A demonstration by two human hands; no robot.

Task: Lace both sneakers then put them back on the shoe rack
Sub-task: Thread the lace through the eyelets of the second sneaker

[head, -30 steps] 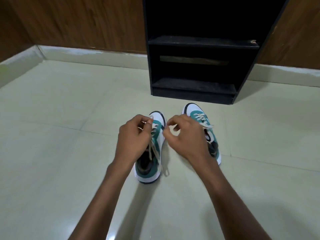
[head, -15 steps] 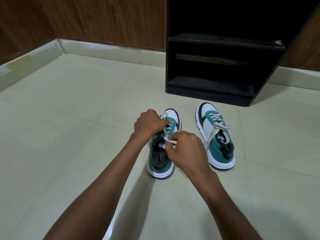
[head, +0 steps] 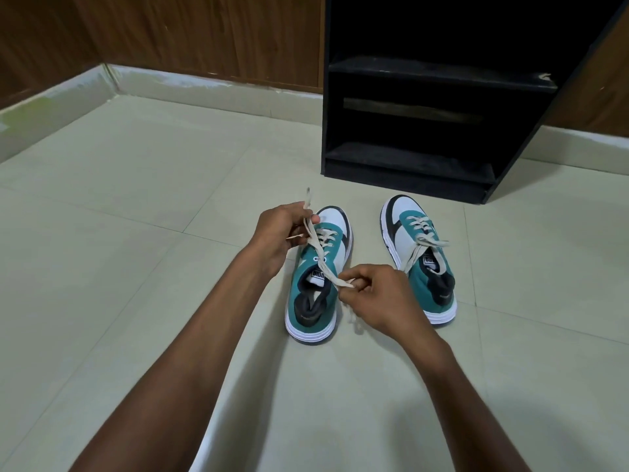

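Two teal, white and black sneakers stand side by side on the tiled floor, toes toward the rack. The left sneaker [head: 316, 277] has its beige lace [head: 321, 245] threaded through the lower eyelets. My left hand [head: 279, 233] grips one lace end, pulled up and to the left of the toe. My right hand [head: 377, 296] pinches the other lace end just right of the sneaker's opening. The right sneaker [head: 420, 257] lies untouched, its lace tied in a loose bow. The black shoe rack [head: 439, 80] stands just beyond them with bare shelves.
Wood-panelled walls with a pale skirting [head: 163, 80] run behind and to the left. Pale floor tiles [head: 136, 199] spread out on all sides of the shoes.
My hands have drawn apart along the left sneaker: the left pulled its lace end up and outward, the right pulled its end back toward the heel. The view shifted left.
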